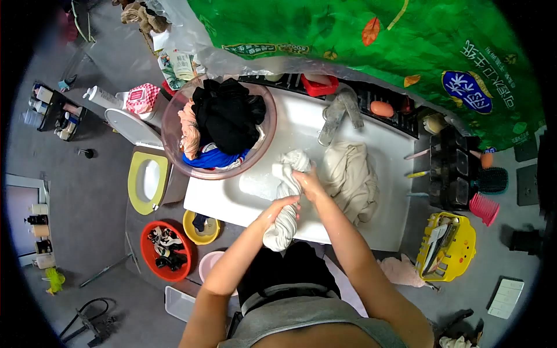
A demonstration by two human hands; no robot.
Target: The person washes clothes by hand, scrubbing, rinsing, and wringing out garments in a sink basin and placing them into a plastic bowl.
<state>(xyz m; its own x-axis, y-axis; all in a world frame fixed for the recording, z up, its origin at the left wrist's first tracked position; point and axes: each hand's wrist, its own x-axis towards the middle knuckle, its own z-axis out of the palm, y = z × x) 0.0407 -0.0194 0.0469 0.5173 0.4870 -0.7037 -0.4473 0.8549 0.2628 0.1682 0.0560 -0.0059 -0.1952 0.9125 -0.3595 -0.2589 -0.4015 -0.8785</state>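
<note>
A twisted, wet-looking white cloth is held over the front part of the white sink. My left hand is closed around its lower half. Higher up the same cloth, my right hand grips it with the fingers wrapped round. A second off-white cloth lies crumpled in the sink, just right of my right hand. Beyond it stands the faucet. At the sink's left end, a clear pinkish basin holds a heap of black, blue and peach clothes.
A toilet with a yellow seat is on the left. A red basin with dark and white items and a small yellow basin sit below it. To the right hang a yellow basket and a pink comb. Green packaging overhangs the back.
</note>
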